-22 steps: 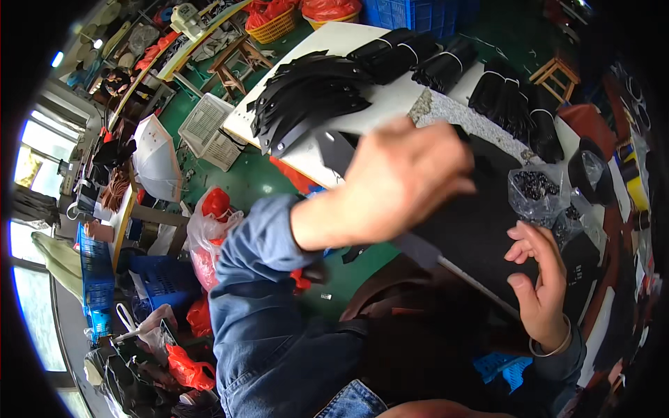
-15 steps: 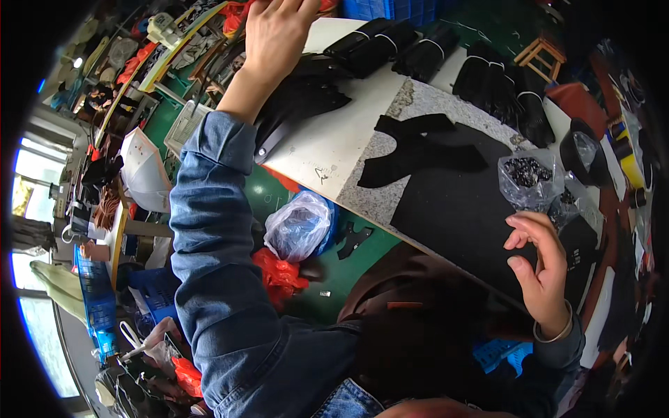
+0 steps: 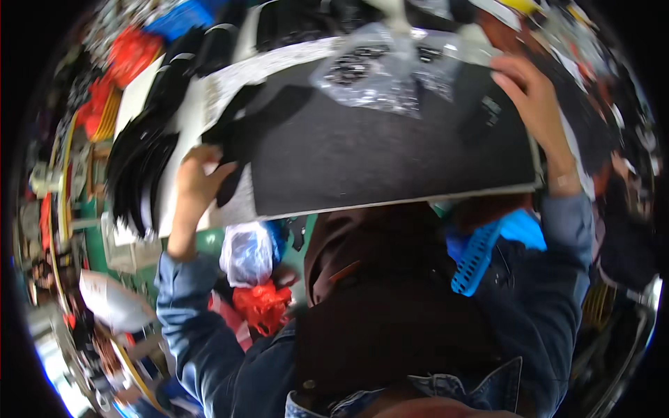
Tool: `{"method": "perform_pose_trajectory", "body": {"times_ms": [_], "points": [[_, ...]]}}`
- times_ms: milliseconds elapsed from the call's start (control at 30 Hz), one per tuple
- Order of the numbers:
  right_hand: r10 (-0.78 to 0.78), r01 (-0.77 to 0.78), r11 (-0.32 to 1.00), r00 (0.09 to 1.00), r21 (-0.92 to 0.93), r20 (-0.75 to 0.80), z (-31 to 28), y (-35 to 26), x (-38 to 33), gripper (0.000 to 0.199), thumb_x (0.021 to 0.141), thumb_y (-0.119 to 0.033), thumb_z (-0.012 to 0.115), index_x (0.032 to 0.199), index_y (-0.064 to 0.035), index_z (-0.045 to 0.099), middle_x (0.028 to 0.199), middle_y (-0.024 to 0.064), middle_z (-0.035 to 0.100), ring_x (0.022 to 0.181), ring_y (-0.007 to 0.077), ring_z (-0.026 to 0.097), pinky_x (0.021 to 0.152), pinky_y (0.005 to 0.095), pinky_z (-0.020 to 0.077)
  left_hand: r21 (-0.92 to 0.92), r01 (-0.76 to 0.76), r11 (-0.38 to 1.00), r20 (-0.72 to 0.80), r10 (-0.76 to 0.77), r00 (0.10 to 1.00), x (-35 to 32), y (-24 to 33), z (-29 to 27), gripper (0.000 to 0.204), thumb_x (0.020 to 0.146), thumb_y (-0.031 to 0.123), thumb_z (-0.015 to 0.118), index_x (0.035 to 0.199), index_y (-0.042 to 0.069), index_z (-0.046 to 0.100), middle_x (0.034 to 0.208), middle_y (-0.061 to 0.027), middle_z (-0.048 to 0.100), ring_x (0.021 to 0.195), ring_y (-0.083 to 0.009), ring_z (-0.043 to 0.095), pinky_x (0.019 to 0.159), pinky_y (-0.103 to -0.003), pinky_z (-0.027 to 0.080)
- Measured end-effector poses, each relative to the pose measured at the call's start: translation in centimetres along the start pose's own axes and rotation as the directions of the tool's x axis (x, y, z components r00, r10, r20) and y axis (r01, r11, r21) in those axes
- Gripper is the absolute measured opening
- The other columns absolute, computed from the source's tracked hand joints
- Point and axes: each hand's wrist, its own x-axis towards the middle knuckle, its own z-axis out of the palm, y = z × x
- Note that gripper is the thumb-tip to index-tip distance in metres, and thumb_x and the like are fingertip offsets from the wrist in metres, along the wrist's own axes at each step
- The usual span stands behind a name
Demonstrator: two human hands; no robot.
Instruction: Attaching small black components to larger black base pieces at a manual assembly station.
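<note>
My left hand [image 3: 195, 181] is at the left end of a black cut fabric piece [image 3: 279, 108], its thumb and fingers curved and apart; blur hides whether they touch the cloth. The piece lies on the table, partly over a large black mat [image 3: 376, 153]. My right hand [image 3: 533, 97] reaches over the mat's right end, open, with thumb and forefinger apart and nothing seen between them. A clear plastic bag of small dark parts [image 3: 359, 66] lies on the far part of the mat, between my hands. Beside it is a second clear bag [image 3: 435, 66].
Black strips [image 3: 143, 171] lie fanned out at the table's left end, with banded black bundles [image 3: 286, 24] along its far side. Below the near edge are a bag-lined bin [image 3: 247, 254], a red plastic bag [image 3: 261, 306] and a blue perforated basket [image 3: 477, 258].
My left hand has come down from the far left to the black fabric piece. My right hand has moved further out over the mat. The view has turned, showing the table more squarely.
</note>
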Motion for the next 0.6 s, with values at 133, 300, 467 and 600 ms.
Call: {"method": "perform_pose_trajectory", "body": {"times_ms": [133, 300, 467, 600], "points": [[-0.081, 0.118, 0.948, 0.988, -0.295, 0.134, -3.1, 6.6, 0.5, 0.018, 0.078, -0.007, 0.063, 0.095, -0.0015, 0.059, 0.089, 0.0074, 0.061, 0.079, 0.0201, 0.061, 0.072, 0.0291, 0.0468, -0.409, 0.084, 0.909, 0.04, -0.075, 0.996, -0.6, 3.1, -4.2, 0.024, 0.073, 0.01, 0.071, 0.077, 0.005, 0.047, 0.073, -0.0001, 0.05, 0.064, -0.0073, 0.044, 0.057, -0.022, 0.036], [-0.158, 0.347, 0.849, 0.886, -0.398, 0.435, -2.2, 7.5, -0.9, 0.02, 0.07, -0.003, 0.066, 0.088, -0.0025, 0.058, 0.091, 0.0074, 0.057, 0.084, 0.0264, 0.056, 0.075, 0.0353, 0.0452, -0.871, -0.132, 0.474, -0.078, 0.132, 0.988, -2.7, 10.5, -4.5, 0.029, 0.075, 0.013, 0.073, 0.084, 0.007, 0.046, 0.076, 0.0038, 0.046, 0.066, -0.0047, 0.044, 0.061, -0.018, 0.036], [-0.165, 0.415, 0.793, 0.852, -0.447, 0.497, -0.2, 6.5, -1.9, 0.019, 0.069, -0.001, 0.062, 0.087, -0.0038, 0.059, 0.089, 0.0045, 0.056, 0.09, 0.0243, 0.053, 0.079, 0.0368, 0.0434, -0.669, 0.174, 0.722, 0.2, -0.05, 0.978, -3.8, 10.8, 2.5, 0.025, 0.073, 0.005, 0.072, 0.084, 0.007, 0.05, 0.074, 0.0002, 0.052, 0.069, -0.008, 0.05, 0.06, -0.023, 0.04], [-0.382, 0.509, 0.723, 0.858, -0.468, 0.343, -0.4, 6.7, -2.4, 0.018, 0.076, 0.0, 0.054, 0.091, -0.004, 0.061, 0.086, 0.0062, 0.058, 0.088, 0.0252, 0.053, 0.079, 0.0346, 0.041, -0.074, -0.228, 0.971, -0.145, 0.216, 0.966, -4.7, 13.7, 5.7, 0.039, 0.063, 0.011, 0.078, 0.092, 0.002, 0.054, 0.087, -0.0143, 0.057, 0.081, -0.0314, 0.054, 0.07, -0.039, 0.045]]}}
